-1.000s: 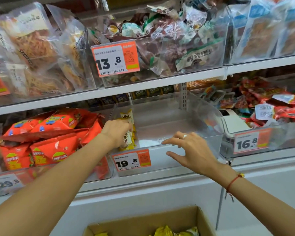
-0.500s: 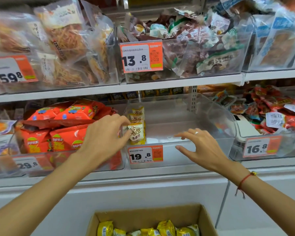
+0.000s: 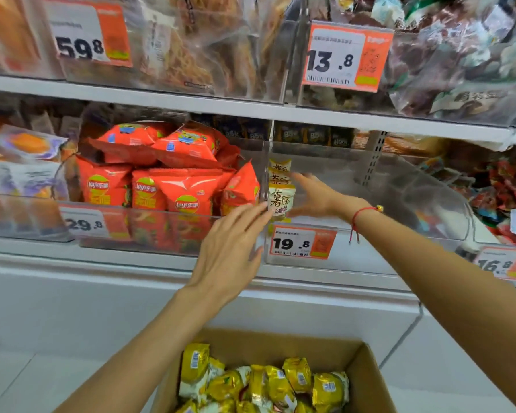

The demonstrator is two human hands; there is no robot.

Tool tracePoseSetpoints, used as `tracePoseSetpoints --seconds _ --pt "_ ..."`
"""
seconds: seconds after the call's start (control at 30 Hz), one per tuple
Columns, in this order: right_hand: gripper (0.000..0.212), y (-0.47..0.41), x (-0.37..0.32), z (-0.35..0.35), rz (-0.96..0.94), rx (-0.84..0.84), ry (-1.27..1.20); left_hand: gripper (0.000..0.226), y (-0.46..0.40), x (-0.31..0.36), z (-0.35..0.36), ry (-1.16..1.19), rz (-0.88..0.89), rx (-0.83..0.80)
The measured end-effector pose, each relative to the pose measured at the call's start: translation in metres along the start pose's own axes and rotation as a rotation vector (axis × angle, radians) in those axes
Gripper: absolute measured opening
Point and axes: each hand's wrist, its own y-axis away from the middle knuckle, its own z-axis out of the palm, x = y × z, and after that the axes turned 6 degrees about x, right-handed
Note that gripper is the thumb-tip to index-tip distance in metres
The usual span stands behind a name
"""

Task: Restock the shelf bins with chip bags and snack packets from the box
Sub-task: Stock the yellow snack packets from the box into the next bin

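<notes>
A clear shelf bin (image 3: 399, 204) tagged 19.8 holds a short row of yellow-and-white snack packets (image 3: 281, 198) standing against its left wall. My right hand (image 3: 313, 195) is inside the bin with straight fingers touching the right side of the front packet. My left hand (image 3: 233, 251) hovers with fingers extended in front of the bin's left corner, its fingertips close to the packets and holding nothing. Below, an open cardboard box (image 3: 367, 371) holds several gold-and-white chip bags (image 3: 268, 383).
The neighbouring bin (image 3: 96, 225) on the left, tagged 29.8, is full of red chip bags (image 3: 173, 186). A bin (image 3: 501, 263) tagged 16.8 with red packets is at the right. Fuller bins line the upper shelf (image 3: 251, 108). White cabinet front (image 3: 102, 308) lies below the shelf.
My right hand has gone from the bin's front rim into the bin, up to the packets. My left hand has let go of the packets and drawn back. The view has swung left and down.
</notes>
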Motion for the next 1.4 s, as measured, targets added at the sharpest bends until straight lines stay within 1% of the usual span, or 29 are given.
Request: tracePoseSetpoints --seconds 0.07,0.1,0.17,0.27,0.3,0.4,0.47,0.53,0.6,0.63,0.67,0.7,0.73,0.8,0.87,0.9,0.93,1.07,1.17,1.23,1.3,1.33,1.4 --pt "0.091 -0.015 0.0 0.006 -0.017 -0.029 0.037 0.058 -0.001 -0.004 0.006 -0.013 0.031 0.026" --pt "0.089 -0.02 0.0 0.01 -0.034 -0.033 0.057 0.054 0.0 -0.005 0.007 -0.019 0.041 0.041" --pt "0.08 -0.025 0.002 0.015 -0.065 -0.015 0.106 0.051 0.001 -0.007 0.009 -0.011 0.06 0.059" --pt "0.066 -0.024 0.003 0.02 -0.082 0.059 0.153 0.051 0.002 -0.007 0.01 0.014 0.051 0.064" --pt "0.064 -0.022 0.003 0.021 -0.08 0.068 0.163 0.05 0.002 -0.006 0.01 0.017 0.045 0.064" --pt "0.071 -0.017 -0.001 0.014 -0.049 0.029 0.147 0.051 0.0 -0.004 0.006 0.01 0.035 0.034" --pt "0.074 -0.008 -0.005 0.003 -0.029 0.03 0.08 0.053 0.001 -0.001 -0.001 0.014 0.024 0.018" --pt "0.063 0.014 -0.008 -0.006 -0.05 0.151 0.009 0.05 0.007 0.003 -0.007 0.04 -0.019 0.043" --pt "0.048 0.053 -0.014 -0.01 -0.132 0.343 -0.041 0.042 0.022 0.008 -0.012 0.08 -0.099 0.092" --pt "0.044 0.076 -0.018 -0.009 -0.19 0.416 -0.058 0.038 0.032 0.011 -0.014 0.095 -0.137 0.117" --pt "0.043 0.099 -0.021 -0.006 -0.252 0.449 -0.072 0.034 0.042 0.012 -0.014 0.104 -0.165 0.13" --pt "0.044 0.12 -0.023 -0.001 -0.314 0.439 -0.077 0.031 0.054 0.013 -0.013 0.11 -0.184 0.125" --pt "0.046 0.138 -0.023 0.008 -0.365 0.39 -0.071 0.029 0.065 0.013 -0.011 0.115 -0.201 0.1" --pt "0.05 0.163 -0.019 0.035 -0.382 0.181 -0.034 0.027 0.086 0.01 -0.006 0.107 -0.24 0.024" --pt "0.051 0.177 -0.012 0.069 -0.33 -0.08 0.013 0.023 0.107 0.006 0.001 0.086 -0.28 -0.081" --pt "0.049 0.182 -0.007 0.087 -0.294 -0.181 0.032 0.022 0.119 0.004 0.006 0.082 -0.309 -0.159" --pt "0.047 0.186 -0.001 0.106 -0.25 -0.247 0.044 0.022 0.131 0.002 0.01 0.077 -0.345 -0.254" --pt "0.035 0.207 0.02 0.174 -0.047 -0.362 0.036 0.025 0.183 -0.003 0.029 0.092 -0.519 -0.617" --pt "0.032 0.225 0.02 0.214 0.026 -0.522 -0.096 0.025 0.217 0.002 0.044 0.064 -0.454 -0.823" --pt "0.042 0.235 0.015 0.233 -0.012 -0.627 -0.14 0.026 0.229 0.012 0.053 0.068 -0.39 -0.906" --pt "0.056 0.247 0.007 0.248 -0.11 -0.696 -0.103 0.033 0.234 0.028 0.06 0.041 -0.34 -0.962" --pt "0.061 0.253 0.003 0.254 -0.151 -0.705 -0.08 0.038 0.236 0.035 0.064 -0.003 -0.324 -0.981" --pt "0.063 0.263 -0.003 0.263 -0.203 -0.64 -0.028 0.046 0.239 0.044 0.071 -0.093 -0.328 -1.006"
